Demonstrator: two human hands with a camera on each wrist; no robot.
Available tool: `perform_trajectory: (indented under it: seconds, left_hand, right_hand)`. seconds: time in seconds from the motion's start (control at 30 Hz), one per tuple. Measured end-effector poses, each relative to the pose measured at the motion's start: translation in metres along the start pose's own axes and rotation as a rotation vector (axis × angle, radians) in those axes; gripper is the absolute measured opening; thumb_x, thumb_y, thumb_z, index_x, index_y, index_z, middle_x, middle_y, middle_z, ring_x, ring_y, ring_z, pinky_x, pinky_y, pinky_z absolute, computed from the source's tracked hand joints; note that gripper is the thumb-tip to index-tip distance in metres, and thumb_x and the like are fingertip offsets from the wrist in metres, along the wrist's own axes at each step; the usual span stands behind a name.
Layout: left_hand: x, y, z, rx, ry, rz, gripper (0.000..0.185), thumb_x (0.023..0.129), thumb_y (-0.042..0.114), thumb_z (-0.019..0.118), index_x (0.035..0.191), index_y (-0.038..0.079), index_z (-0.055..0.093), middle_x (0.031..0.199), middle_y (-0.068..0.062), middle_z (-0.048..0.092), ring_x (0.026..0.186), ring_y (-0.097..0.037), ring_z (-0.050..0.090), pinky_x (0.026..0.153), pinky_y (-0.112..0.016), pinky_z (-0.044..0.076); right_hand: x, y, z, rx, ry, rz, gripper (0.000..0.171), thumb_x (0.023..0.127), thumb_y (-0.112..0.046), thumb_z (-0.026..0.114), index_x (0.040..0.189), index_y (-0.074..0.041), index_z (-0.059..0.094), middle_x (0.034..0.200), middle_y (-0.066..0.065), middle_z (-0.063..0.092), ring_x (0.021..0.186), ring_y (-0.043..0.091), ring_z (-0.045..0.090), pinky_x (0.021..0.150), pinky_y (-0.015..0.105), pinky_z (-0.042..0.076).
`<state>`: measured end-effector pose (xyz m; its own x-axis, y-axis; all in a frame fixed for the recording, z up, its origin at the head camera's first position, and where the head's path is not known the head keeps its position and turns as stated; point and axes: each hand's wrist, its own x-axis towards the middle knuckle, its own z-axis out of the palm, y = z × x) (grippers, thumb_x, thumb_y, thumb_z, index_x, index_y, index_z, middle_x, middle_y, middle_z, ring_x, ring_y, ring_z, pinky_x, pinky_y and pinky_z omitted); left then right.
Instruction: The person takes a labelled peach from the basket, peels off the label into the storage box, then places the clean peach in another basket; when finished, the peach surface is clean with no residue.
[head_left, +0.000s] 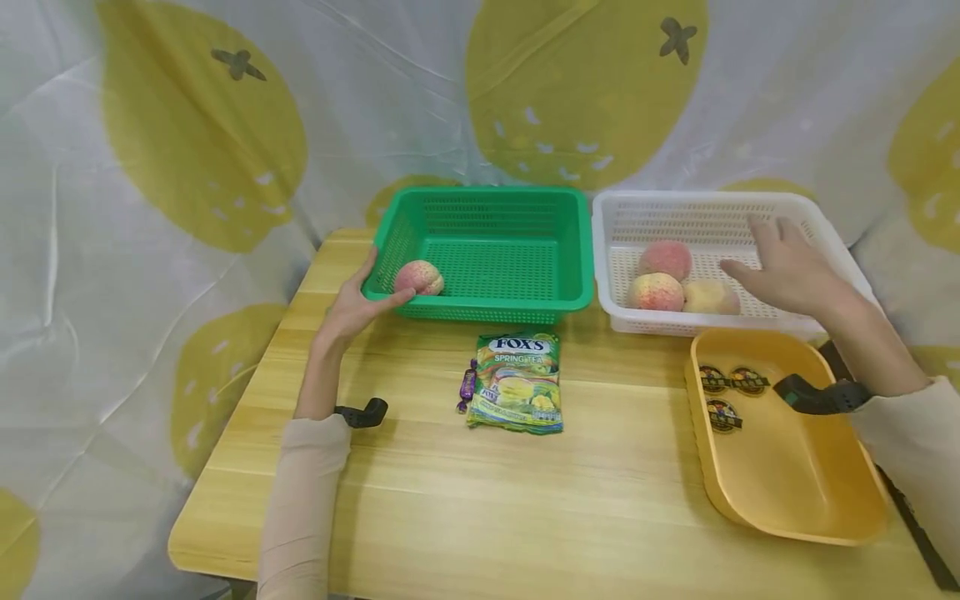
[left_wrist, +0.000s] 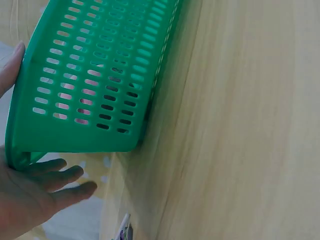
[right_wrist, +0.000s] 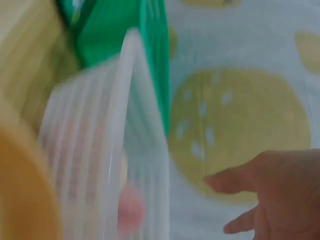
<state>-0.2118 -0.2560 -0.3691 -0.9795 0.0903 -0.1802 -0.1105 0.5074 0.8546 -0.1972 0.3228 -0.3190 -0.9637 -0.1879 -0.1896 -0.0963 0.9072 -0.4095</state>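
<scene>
Wooden table (head_left: pixel 615 492) — pale and bare at the front — is backed by a white cloth (head_left: pixel 150 125) printed with yellow fruit. At the left, the near left corner of the green basket (head_left: pixel 517 212) is touched by the left hand (head_left: pixel 352 310), its fingers straight and slightly spread against the wall; one peach (head_left: pixel 419 277) is seen inside, just beyond the fingertips. A candy bag (head_left: pixel 517 382) is laid in front of that basket, with a small purple sweet (head_left: pixel 468 385) beside it. Further right, three peaches (head_left: pixel 664 278) are held in the white basket (head_left: pixel 705 212), over which the right hand (head_left: pixel 787 268) is held with fingers spread and gripping nothing. Nearest on the right, three round sweets (head_left: pixel 723 392) are kept in a yellow tray (head_left: pixel 795 492).
</scene>
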Motion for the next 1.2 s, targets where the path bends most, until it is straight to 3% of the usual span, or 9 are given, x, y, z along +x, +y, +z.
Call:
perform_trajectory:
  seconds: [0.2,0.33,0.43,0.57,0.8,1.2]
  left_hand:
    - [-0.013,0.017,0.004,-0.117,0.012,-0.04,0.11,0.089,0.032,0.083,0.168,0.027,0.006,0.176,-0.001,0.001,0.163,-0.027,-0.002,0.13,-0.058,0.017]
    - [-0.008,0.012,0.007,-0.165,0.022,-0.04,0.111,0.087,0.03,0.085,0.168,0.027,0.008,0.176,-0.001,0.001,0.163,-0.026,-0.001,0.13,-0.055,0.018]
    - [-0.003,0.004,0.009,-0.179,0.034,-0.034,0.112,0.086,0.03,0.086,0.167,0.029,0.009,0.176,0.0,0.002,0.163,-0.026,-0.001,0.13,-0.054,0.017]
    - [-0.002,0.001,0.013,-0.183,0.038,-0.031,0.112,0.086,0.028,0.086,0.167,0.029,0.01,0.176,-0.002,0.003,0.163,-0.026,0.0,0.131,-0.053,0.017]
    - [-0.01,0.011,0.016,-0.195,0.019,-0.024,0.111,0.087,0.025,0.085,0.168,0.021,0.01,0.176,-0.006,0.003,0.163,-0.03,0.001,0.129,-0.055,0.02]
    - [0.001,-0.01,0.017,-0.194,0.045,0.004,0.111,0.083,0.034,0.088,0.166,0.033,0.015,0.175,0.005,0.009,0.162,-0.022,0.005,0.129,-0.05,0.024]
  right_hand:
    - [0.032,-0.102,0.037,0.137,-0.023,-0.253,0.087,0.107,-0.042,0.053,0.167,-0.007,0.0,0.17,0.033,0.003,0.153,0.058,0.015,0.12,0.075,0.02]
    - [0.051,-0.153,0.07,0.252,-0.071,-0.413,0.082,0.106,-0.036,0.056,0.168,-0.015,0.007,0.173,0.023,0.008,0.159,0.046,0.013,0.124,0.069,0.021]
    - [0.068,-0.184,0.094,0.313,-0.128,-0.493,0.079,0.107,-0.035,0.056,0.168,-0.015,0.011,0.173,0.019,0.013,0.16,0.041,0.014,0.126,0.064,0.022]
    - [0.09,-0.214,0.122,0.38,-0.211,-0.504,0.076,0.108,-0.04,0.051,0.168,-0.018,0.01,0.175,0.013,0.012,0.162,0.035,0.013,0.129,0.058,0.021]
    - [0.116,-0.247,0.153,0.495,-0.304,-0.451,0.073,0.11,-0.04,0.048,0.168,-0.023,0.009,0.176,0.008,0.01,0.162,0.032,0.013,0.128,0.058,0.023]
    - [0.142,-0.278,0.165,0.546,-0.403,-0.424,0.075,0.109,-0.033,0.054,0.168,-0.022,0.01,0.176,0.007,0.008,0.163,0.03,0.009,0.129,0.055,0.022]
